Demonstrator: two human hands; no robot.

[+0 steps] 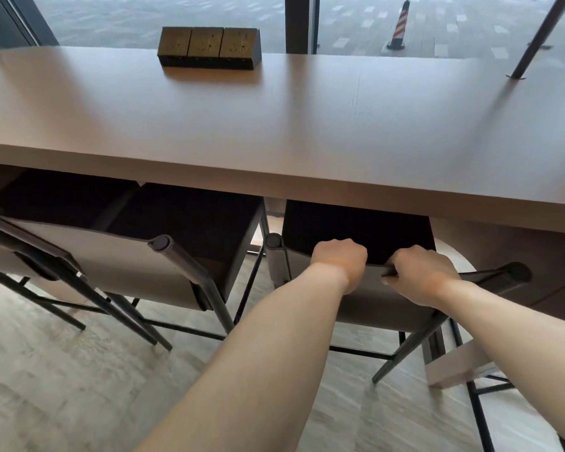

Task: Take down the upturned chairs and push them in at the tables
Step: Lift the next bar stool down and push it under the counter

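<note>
A long brown table (274,125) runs across the view in front of a window. A chair (369,298) with a black seat, a tan sling back and a black metal frame stands upright at the table, its seat partly under the tabletop. My left hand (340,259) grips the top edge of its back near the middle. My right hand (418,272) grips the same edge a little further right. A second matching chair (137,265) stands upright to the left, its seat under the table. At the far right a thin dark chair leg (535,37) rises from the tabletop.
A dark block of brass power sockets (209,47) sits at the back of the table. A light wooden table foot (454,367) stands on the floor at lower right. The pale wood floor (62,386) lies open behind the chairs. Outside the glass stands a striped bollard (400,24).
</note>
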